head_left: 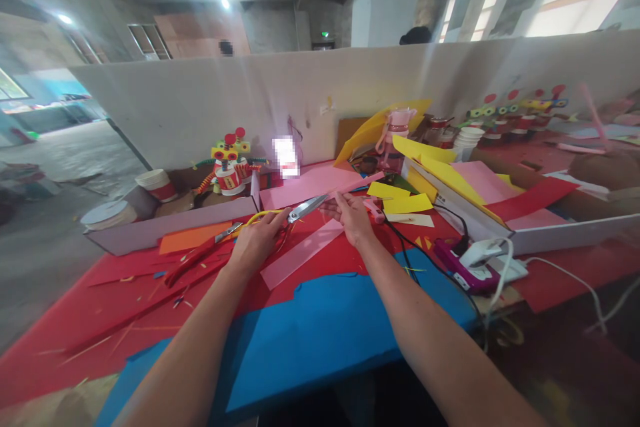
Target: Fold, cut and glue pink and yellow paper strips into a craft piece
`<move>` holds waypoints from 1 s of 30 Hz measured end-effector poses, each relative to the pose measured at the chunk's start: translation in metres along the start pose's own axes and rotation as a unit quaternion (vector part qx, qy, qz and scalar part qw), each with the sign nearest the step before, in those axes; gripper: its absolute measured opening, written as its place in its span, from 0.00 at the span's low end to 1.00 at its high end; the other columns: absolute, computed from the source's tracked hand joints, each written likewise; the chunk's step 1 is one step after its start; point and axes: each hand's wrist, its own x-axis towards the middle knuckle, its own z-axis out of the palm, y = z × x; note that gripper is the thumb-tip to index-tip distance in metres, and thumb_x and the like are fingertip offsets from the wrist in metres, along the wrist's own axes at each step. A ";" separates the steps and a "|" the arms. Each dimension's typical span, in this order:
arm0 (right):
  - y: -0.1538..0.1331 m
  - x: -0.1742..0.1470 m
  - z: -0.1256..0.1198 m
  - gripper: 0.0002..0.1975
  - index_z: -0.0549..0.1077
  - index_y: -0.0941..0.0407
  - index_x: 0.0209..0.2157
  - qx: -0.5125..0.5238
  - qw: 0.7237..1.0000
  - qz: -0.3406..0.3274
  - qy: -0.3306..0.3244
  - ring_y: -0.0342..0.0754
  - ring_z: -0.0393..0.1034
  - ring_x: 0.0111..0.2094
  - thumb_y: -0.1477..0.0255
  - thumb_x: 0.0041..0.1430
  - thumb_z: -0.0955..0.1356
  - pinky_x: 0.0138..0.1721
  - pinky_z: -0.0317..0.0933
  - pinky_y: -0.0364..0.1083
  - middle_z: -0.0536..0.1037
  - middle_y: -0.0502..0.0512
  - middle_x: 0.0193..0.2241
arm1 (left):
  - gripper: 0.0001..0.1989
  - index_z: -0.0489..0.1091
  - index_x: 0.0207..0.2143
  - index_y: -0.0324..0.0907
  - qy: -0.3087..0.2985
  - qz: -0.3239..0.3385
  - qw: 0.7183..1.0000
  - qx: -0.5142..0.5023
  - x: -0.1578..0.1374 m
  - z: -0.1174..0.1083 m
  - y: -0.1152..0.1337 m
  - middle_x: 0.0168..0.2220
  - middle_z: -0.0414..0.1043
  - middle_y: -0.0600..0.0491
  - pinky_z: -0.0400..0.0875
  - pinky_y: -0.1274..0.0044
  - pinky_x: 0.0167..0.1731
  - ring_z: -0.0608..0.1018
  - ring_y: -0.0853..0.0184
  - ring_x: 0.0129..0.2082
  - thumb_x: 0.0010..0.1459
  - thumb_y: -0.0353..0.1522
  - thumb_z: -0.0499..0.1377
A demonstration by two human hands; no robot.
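In the head view my left hand [257, 240] is closed around the yellow handles of a pair of scissors [307, 208], whose silver blades point up and to the right. The fingers of my right hand [353, 217] pinch a narrow pink paper strip [363, 181] close to the blade tips. Below that hand a wider pink strip [303, 255] lies on the red table cover. A large pink sheet [310, 185] is spread behind the blades. Red-handled scissors [193, 260] rest left of my left hand. Just right of my right hand is a pink glue gun [374, 209].
Boxes with craft robots [230, 163] and paper cups [156, 185] stand left; a box of coloured sheets [520, 197] stands right. A purple power strip [465, 267] trails cables. Blue material [320, 340] covers the front edge. A pale partition [200, 93] rises behind.
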 end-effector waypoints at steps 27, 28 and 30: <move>0.010 0.000 0.000 0.18 0.70 0.55 0.25 -0.049 0.998 -0.034 -0.017 0.52 0.78 0.36 0.54 0.49 0.73 0.41 0.74 0.53 0.79 0.51 0.25 | 0.25 0.61 0.61 0.45 0.008 0.016 1.000 0.001 0.001 -0.001 0.001 0.53 0.72 0.46 0.72 0.69 0.45 0.71 0.57 0.54 0.62 0.30 0.48; 0.011 0.000 0.001 0.19 0.70 0.55 0.25 -0.049 0.998 -0.031 -0.022 0.52 0.78 0.36 0.54 0.48 0.73 0.41 0.74 0.53 0.79 0.51 0.25 | 0.24 0.61 0.61 0.46 0.008 0.015 1.000 0.001 0.000 -0.001 0.001 0.53 0.72 0.46 0.72 0.69 0.45 0.71 0.57 0.54 0.62 0.30 0.48; 0.011 -0.001 0.002 0.19 0.70 0.54 0.25 -0.052 0.998 -0.023 -0.028 0.52 0.78 0.36 0.53 0.47 0.73 0.41 0.74 0.52 0.79 0.50 0.25 | 0.25 0.60 0.62 0.47 0.007 0.011 1.000 0.000 0.000 -0.001 0.001 0.54 0.71 0.46 0.73 0.70 0.45 0.72 0.57 0.54 0.62 0.30 0.48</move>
